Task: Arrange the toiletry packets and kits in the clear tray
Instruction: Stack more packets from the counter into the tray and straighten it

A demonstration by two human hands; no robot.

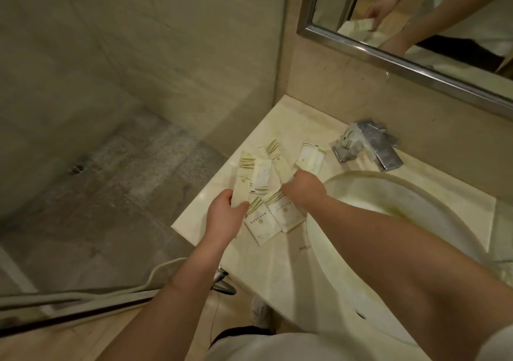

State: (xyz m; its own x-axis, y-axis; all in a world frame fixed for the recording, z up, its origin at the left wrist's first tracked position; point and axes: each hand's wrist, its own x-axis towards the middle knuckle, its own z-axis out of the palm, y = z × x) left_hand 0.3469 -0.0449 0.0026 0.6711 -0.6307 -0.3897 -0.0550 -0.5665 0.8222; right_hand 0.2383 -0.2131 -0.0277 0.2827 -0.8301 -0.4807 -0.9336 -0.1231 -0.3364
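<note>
Several pale toiletry packets (273, 202) lie overlapped on the marble counter (277, 255) left of the sink (410, 213); no tray outline discernible. Left hand (223, 216) pinches one long packet (243, 178), thumb on top. Right hand (304, 187) reaches palm-down onto the pile, fingers hidden, grip unclear.

Landmark: the sink basin (394, 221), set in the countertop (280, 260).
Faucet (369, 149): behind the basin, on the countertop.
Mirror (416, 27): on the wall behind the basin, above the faucet.
Packets (266, 185): left of the basin, spread overlapping on the countertop — one packet (309, 156) apart, nearer the faucet.
Left hand (224, 216): left of the basin, gripping the near end of a long packet (244, 177).
Right hand (304, 187): at the basin's left rim — on the packets.
Shower floor (111, 194): far left of the basin, beyond the countertop's edge.
</note>
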